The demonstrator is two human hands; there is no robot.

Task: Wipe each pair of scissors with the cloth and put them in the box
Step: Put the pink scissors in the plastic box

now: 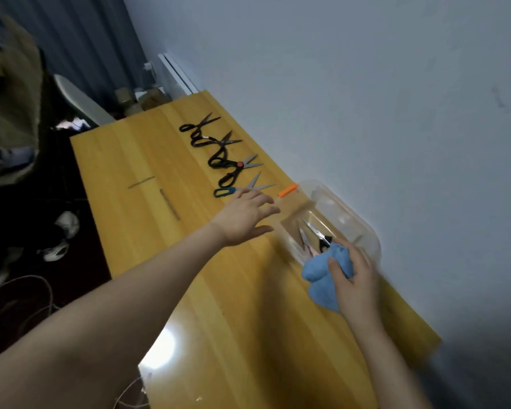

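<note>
A clear plastic box (363, 231) with an orange clasp (288, 191) stands against the wall. Scissors (316, 234) lie inside it. My right hand (356, 278) grips a blue cloth (322, 276) at the box's near end. My left hand (245, 216) hovers with fingers spread just short of the blue-handled scissors (242, 189), holding nothing. Further along the table lie three more pairs: black with a red pivot (233, 165), black (213, 140) and black (199, 124).
The yellow wooden table (160, 172) runs along a white wall (366, 98). Dark floor with shoes (56, 252) and cords lies to the left. Clutter and a white board stand beyond the table's far end.
</note>
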